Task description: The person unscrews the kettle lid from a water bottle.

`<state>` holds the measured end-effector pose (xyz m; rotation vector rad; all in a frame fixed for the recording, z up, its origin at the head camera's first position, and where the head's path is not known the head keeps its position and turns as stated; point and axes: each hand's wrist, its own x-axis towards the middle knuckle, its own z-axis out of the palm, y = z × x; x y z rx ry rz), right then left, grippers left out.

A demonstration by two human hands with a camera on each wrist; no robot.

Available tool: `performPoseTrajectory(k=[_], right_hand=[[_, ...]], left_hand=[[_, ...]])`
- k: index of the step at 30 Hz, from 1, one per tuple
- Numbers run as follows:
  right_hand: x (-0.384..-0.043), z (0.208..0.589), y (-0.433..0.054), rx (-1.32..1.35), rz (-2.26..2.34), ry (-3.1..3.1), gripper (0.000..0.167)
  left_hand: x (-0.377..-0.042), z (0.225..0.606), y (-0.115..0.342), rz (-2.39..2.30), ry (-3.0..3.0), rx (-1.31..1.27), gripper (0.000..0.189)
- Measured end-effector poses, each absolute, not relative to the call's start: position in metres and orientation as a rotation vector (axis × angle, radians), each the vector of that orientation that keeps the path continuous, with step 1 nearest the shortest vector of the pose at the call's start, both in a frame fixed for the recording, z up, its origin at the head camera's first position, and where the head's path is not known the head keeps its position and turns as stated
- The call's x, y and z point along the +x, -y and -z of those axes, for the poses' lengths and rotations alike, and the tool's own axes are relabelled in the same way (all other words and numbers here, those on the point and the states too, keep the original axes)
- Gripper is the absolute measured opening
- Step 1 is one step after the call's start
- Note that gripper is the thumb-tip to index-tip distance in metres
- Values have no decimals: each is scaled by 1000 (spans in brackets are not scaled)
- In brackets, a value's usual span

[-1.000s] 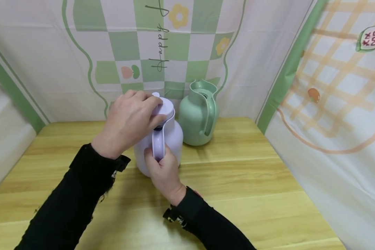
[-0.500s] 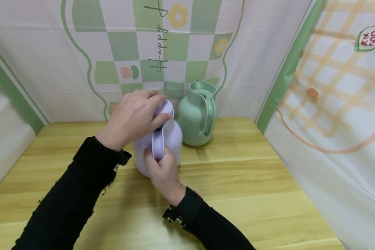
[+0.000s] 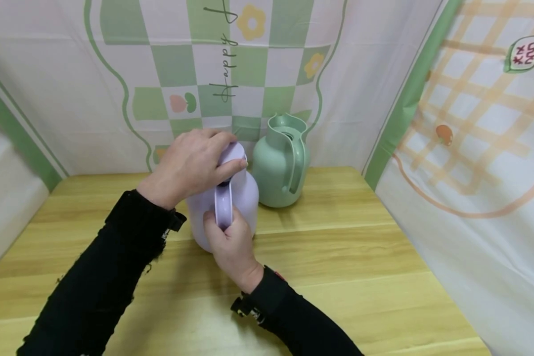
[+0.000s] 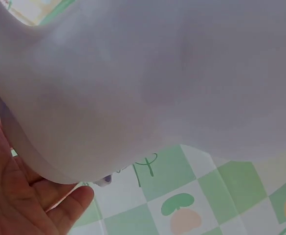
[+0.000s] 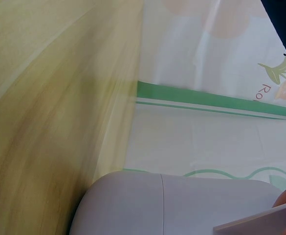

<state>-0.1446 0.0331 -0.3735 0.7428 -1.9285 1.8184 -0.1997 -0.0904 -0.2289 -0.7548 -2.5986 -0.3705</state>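
A lilac thermos jug (image 3: 246, 200) stands upright on the wooden table. My left hand (image 3: 188, 163) lies over its round lid (image 3: 233, 151), fingers wrapped past the far side and thumb along the near side. Lower down, my right hand (image 3: 235, 249) grips the jug's handle (image 3: 224, 205), thumb on its left. In the left wrist view the jug's body (image 4: 133, 88) fills most of the picture, with curled fingers (image 4: 59, 200) around its top end. The right wrist view has the jug's lower body (image 5: 123, 205) on the tabletop and part of the handle (image 5: 260, 223).
A green thermos jug (image 3: 276, 173) stands just behind and to the right, its handle turned toward the front right. The wooden table (image 3: 338, 277) ends at a checked cloth backdrop (image 3: 249, 64). Another printed cloth (image 3: 480, 123) hangs along the right side.
My left hand has turned on the lid, its thumb sliding rightward across the near side. The small lid tab seen earlier is now hidden. My right hand keeps its hold on the handle.
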Motion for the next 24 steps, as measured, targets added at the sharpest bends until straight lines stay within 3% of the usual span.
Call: performPoseTrajectory(k=[11,24], right_hand=[[-142,370,-33,719,-1825,1942,23],[-143,371,-34,725,-1831,1940,24]], left_hand=[[-202,230,89,408,2602,-774,49],[-196,230,92,353,2603,-735,58]])
